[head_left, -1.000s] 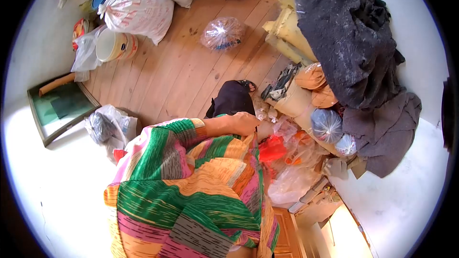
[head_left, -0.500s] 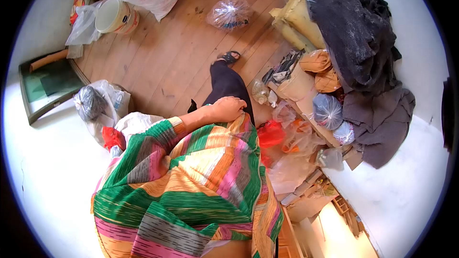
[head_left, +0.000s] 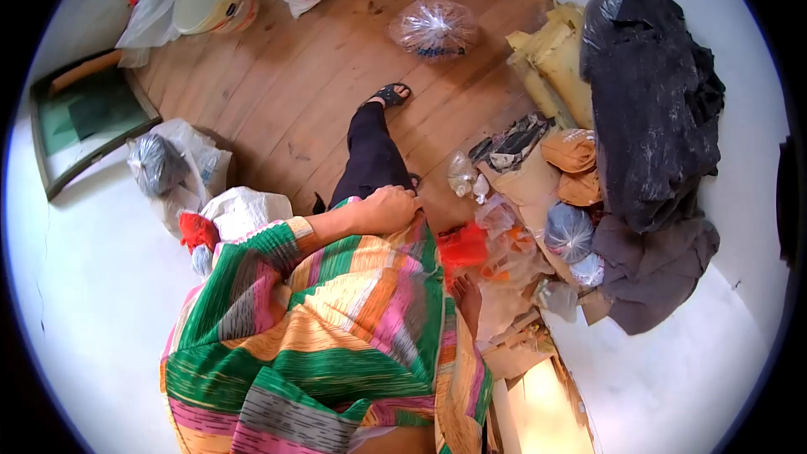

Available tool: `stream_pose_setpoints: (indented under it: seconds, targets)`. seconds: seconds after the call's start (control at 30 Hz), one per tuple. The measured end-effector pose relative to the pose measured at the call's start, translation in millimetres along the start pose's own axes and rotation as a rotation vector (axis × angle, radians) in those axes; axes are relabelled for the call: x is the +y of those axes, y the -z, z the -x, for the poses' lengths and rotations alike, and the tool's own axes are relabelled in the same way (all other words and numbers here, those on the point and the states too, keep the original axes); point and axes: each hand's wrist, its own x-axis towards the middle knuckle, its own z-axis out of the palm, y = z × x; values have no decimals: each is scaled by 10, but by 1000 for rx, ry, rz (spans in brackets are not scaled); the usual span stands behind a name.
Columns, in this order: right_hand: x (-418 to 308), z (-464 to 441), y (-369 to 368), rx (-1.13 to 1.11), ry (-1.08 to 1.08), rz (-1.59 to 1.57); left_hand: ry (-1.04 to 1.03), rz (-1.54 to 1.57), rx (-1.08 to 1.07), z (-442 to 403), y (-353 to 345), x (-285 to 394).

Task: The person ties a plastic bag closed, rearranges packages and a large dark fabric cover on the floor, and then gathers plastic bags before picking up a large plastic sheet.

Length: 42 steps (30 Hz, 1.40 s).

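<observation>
Fingers of your left hand [head_left: 389, 209] clamp your striped garment's edge [head_left: 399, 235], your right hand's [head_left: 467, 298] I cannot tell, and the tied clear bag [head_left: 434, 29] lies untouched on the floor [head_left: 311, 76].

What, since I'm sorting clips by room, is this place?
Probably a storeroom: a filled clear plastic bag and a bucket on the wooden floor, plus heaped dark cloth.

My top [head_left: 336, 345] was patched with green, pink, orange and grey stripes. My trousers [head_left: 368, 155] were black. The floorboards [head_left: 269, 88] I saw were brown
</observation>
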Motion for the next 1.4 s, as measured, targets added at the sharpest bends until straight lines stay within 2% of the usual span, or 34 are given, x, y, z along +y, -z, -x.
stream_pose_setpoints:
  seconds: [0.07, 0.13, 0.2, 0.27, 0.37, 0.4, 0.47, 0.5, 0.57, 0.6, 0.63, 0.7, 0.73, 0.8, 0.87, 0.9, 0.93, 0.97, 1.13, 1.2, 1.27, 1.33, 1.4]
  targets:
    - [-193, -28, -179, -44, 24, -61, 14, 17, -75, -197, 144, -172]
    - [-398, -80, -517, 8, -2, -12, -35, -21, -192, -393, 283, -360]
    - [-705, -151, -1002, -105, 14, 44, -76, 5, -228, -682, 346, -677]
    - [-998, -319, -1469, -175, 24, -7, 61, 218, -273, -1048, 476, -1002]
    - [-1198, -812, -1898, -330, 130, 39, 74, 167, -200, -1556, 355, -1628]
    - [-1236, -1017, -2039, -318, 114, -5, 210, 107, -307, -1752, 213, -1882]
    - [-1244, -1448, -2327, -323, 82, -314, 197, 102, -287, -2064, -49, -2408]
    - [-1194, -1707, -2464, -313, 70, -349, 189, 83, -319, -2246, -169, -2624]
    - [-949, -2192, -2683, -280, 127, -549, 333, 110, -353, -2592, -541, -2987]
    - [-749, -2457, -2778, -311, 131, -593, 331, 87, -377, -2793, -803, -3202]
    - [-632, -2642, -2890, -312, 99, -598, 264, -49, -283, -3002, -1076, -3384]
    - [-400, -2830, -3038, -328, 18, -562, 322, -114, -243, -3429, -1569, -3672]
    - [-239, -2772, -3162, -347, -46, -511, 437, -66, -319, -3710, -1707, -3725]
    - [114, -3019, -3045, -352, -40, -517, 429, 9, -419, -3942, -2269, -4055]
    - [573, -3287, -2953, -297, -28, -490, 158, -97, -106, -4393, -2962, -4230]
    - [464, -3084, -2919, -310, -39, -461, 173, -104, -116, -4452, -2784, -4045]
    - [859, -3410, -2842, -207, 14, -416, 160, -93, -66, -4673, -3223, -4281]
    - [1015, -3550, -2790, -199, 21, -394, 172, -72, -9, -4760, -3391, -4328]
    - [914, -3891, -2645, -151, 47, -352, 109, -217, -59, -4940, -3661, -4457]
    - [660, -3857, -2609, -153, 129, -235, 94, -248, -68, -4927, -3714, -4493]
    - [397, -3798, -2645, -209, 288, -206, -51, -303, -135, -5001, -3698, -4579]
    - [221, -3694, -2646, -331, 238, -238, -34, -316, -121, -5076, -3647, -4572]
    - [193, -3607, -2625, -344, 289, -187, -155, -338, -150, -5091, -3681, -4654]
